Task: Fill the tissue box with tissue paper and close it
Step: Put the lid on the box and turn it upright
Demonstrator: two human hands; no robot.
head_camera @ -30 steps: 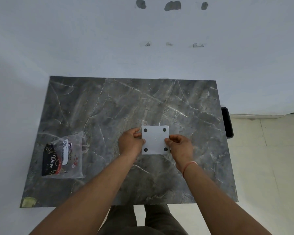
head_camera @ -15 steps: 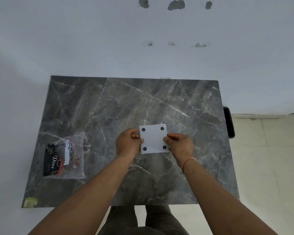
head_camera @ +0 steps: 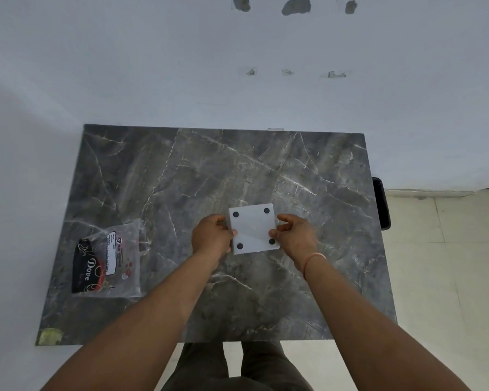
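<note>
A white square tissue box (head_camera: 253, 228) is turned bottom up over the middle of the dark marble table (head_camera: 181, 179), showing a black round foot at each corner. My left hand (head_camera: 211, 235) grips its left edge and my right hand (head_camera: 295, 235) grips its right edge. The box is tilted slightly, its near right corner turned toward me. A clear plastic pack of tissue paper (head_camera: 106, 261) with a black and red printed label lies flat at the left of the table, apart from both hands.
A white wall stands right behind the table's far edge. A black object (head_camera: 381, 203) sits beside the table's right edge, over a pale tiled floor (head_camera: 446, 263). A yellowish scrap (head_camera: 50, 335) marks the table's near left corner. My legs (head_camera: 232, 368) show below the near edge.
Both hands have lifted the box a little toward the far side and rotated it slightly. The tissue pack has not moved.
</note>
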